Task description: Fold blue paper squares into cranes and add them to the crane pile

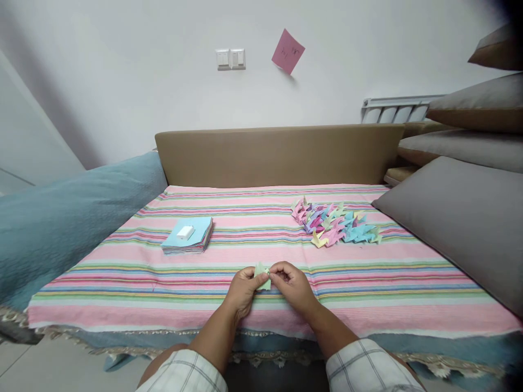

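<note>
A small piece of folded light-green paper (260,270) is held up just above the front of the striped cloth. My left hand (243,287) pinches it from the left, thumb across its face. From the other side, the closed fingertips of my right hand (291,284) grip its upper right edge. Both hands touch the paper close together; part of it is hidden behind the fingers. Beyond the right hand lies a pile of folded paper figures (333,224) in pink, purple, yellow, green and blue. A stack of square coloured paper (195,239) sits to the left, blue sheet uppermost.
A small white block (186,232) rests on the paper stack. The pink striped cloth (253,218) covers the seat, with a brown backrest (278,158) behind. Grey cushions (453,218) fill the right side; a blue-covered armrest (81,212) stands left. A pink note (288,51) hangs on the wall.
</note>
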Motion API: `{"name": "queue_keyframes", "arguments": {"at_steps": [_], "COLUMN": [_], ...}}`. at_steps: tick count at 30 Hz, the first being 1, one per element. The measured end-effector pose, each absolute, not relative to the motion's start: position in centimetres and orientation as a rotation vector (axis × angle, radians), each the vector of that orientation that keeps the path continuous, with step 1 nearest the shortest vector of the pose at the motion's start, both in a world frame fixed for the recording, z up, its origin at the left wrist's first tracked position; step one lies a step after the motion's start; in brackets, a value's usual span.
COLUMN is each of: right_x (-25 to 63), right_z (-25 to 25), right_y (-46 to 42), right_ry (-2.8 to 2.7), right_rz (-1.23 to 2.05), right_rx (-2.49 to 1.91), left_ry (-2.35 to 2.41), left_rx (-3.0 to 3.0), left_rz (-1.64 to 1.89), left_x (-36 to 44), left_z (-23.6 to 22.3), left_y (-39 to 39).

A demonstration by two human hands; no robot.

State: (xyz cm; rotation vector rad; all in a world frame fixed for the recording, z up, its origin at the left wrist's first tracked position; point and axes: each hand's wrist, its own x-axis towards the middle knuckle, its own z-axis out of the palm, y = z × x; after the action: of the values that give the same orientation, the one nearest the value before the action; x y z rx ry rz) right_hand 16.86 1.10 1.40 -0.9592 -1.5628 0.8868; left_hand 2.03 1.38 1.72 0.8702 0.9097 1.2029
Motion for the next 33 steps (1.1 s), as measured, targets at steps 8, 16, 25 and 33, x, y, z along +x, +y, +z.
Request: {"name": "queue_keyframes", "arguments": {"at_steps": [8, 16, 25, 33], "right_x": [16.6, 16.3, 15.7, 15.9], "right_z": [1.8, 1.6, 1.0, 1.4], "right_y": [0.8, 0.7, 0.7, 0.5], "right_ry": [-1.469, -1.454, -1.765, -1.851], "right_rz": [1.035, 1.093, 0.954, 0.913], "right_rx": [-0.925, -0.912, -1.074, -1.129], "left_ry": [0.866, 0.872, 0.820, 0.830], "left_rx": [0.827, 0.749, 0.607, 0.678], "left_rz": [1.203, 1.197, 1.317, 1.340], "left_x": [2.4, 2.6, 3.3, 3.3], "left_z": [2.3, 3.0, 2.7, 2.5], "left_y": [1.0, 0.6, 0.5, 0.6]}}
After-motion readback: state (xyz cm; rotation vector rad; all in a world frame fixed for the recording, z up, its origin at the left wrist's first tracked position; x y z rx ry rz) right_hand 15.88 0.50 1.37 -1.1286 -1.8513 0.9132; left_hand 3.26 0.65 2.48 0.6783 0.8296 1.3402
